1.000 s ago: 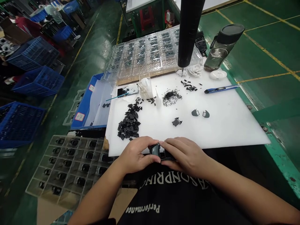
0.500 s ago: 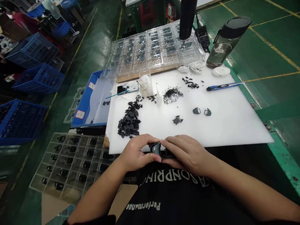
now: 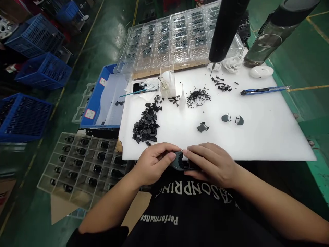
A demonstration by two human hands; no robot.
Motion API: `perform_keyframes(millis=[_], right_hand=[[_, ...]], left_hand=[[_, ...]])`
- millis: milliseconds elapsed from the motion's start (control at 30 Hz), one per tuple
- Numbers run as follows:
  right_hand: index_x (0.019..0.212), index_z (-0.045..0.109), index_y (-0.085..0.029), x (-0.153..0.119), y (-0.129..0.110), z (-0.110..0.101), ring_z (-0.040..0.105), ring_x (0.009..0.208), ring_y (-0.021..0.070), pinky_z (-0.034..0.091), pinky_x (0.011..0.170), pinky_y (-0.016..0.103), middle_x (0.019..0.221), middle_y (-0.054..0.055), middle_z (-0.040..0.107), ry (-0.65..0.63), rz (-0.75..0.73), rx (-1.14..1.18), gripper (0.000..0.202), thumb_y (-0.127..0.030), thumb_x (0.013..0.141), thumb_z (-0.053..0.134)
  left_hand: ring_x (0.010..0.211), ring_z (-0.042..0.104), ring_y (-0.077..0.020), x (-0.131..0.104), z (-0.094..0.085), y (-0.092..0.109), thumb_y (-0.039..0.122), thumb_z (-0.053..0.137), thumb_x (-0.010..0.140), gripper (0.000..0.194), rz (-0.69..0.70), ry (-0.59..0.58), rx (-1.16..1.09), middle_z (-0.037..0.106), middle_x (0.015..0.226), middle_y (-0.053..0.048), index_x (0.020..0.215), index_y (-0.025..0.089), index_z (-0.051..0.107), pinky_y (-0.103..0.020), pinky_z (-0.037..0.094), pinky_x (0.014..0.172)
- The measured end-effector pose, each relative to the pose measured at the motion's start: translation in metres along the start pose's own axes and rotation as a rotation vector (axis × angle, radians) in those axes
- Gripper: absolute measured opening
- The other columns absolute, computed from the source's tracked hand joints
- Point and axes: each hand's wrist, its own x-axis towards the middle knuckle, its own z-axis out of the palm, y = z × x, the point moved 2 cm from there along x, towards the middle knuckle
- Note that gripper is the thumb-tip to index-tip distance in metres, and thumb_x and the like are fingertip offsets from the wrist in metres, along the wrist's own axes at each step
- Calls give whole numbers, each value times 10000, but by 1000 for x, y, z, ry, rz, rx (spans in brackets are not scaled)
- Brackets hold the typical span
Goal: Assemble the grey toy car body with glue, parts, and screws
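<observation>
A dark grey, curved plastic part (image 3: 179, 163) is held between both hands at the front edge of the white board (image 3: 267, 144). My left hand (image 3: 154, 163) pinches its left side with thumb and fingers. Around its right side are the fingers of my right hand (image 3: 212, 164), which hide much of it. Beyond the hands lie a small dark piece (image 3: 203, 127) and two flat grey pieces, one left (image 3: 226, 118) and one right (image 3: 239, 120). A pile of black pieces (image 3: 146, 127) is at the board's left.
A black electric screwdriver (image 3: 224, 31) hangs over the board. Behind are a clear compartment tray (image 3: 177, 56), a bottle (image 3: 273, 37) and a blue knife (image 3: 264, 90). A heap of tiny black parts (image 3: 198, 97) lies mid-board. Left are a blue bin (image 3: 105, 73) and another tray (image 3: 84, 164).
The view has shifted, so the board's items look nearer. The held part is turned, showing more of its curved side and opening. The left thumb has moved up along it.
</observation>
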Motion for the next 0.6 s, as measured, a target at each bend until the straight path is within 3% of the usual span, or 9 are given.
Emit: perform_keyframes(millis=[167,267,367,467,600], right_hand=[[1282,521,-45,3,2,1,598,861,222,522,684,351,1030,155,646,15,-9,-3,595,-372,824,714],[1278,530,-52,7,5,1,598,860,224,524,688,357,1044,158,650,0,-14,-23,583,-340,812,729],[1320,511,-57,9,5,1,606,872,239,529,692,375,1072,168,650,-22,-55,-21,622,-271,789,754],[1388,481,-74,14,0,3,612,883,269,522,699,411,1130,185,640,-49,-86,-12,720,-156,740,783],[1423,475,-118,36,-12,21,601,902,320,486,736,479,1149,190,628,-40,-94,96,722,-66,753,739]], left_hand=[[860,647,-134,-5,2,-7,318,625,871,296,-90,-55,-225,672,970,-53,1145,209,643,-232,552,751],[717,618,-115,-6,4,-12,333,653,848,329,-166,-84,-294,618,811,-24,1143,192,626,-227,539,668],[646,572,-101,-7,5,-15,343,626,865,283,-179,-3,-309,557,730,-1,1099,182,625,-227,509,632],[715,574,-109,-17,10,-15,322,603,878,262,-140,114,-345,608,839,-37,1096,178,620,-235,491,681],[805,620,-135,-36,9,-19,323,625,862,280,-39,274,-602,649,926,-97,1069,136,624,-254,499,767]])
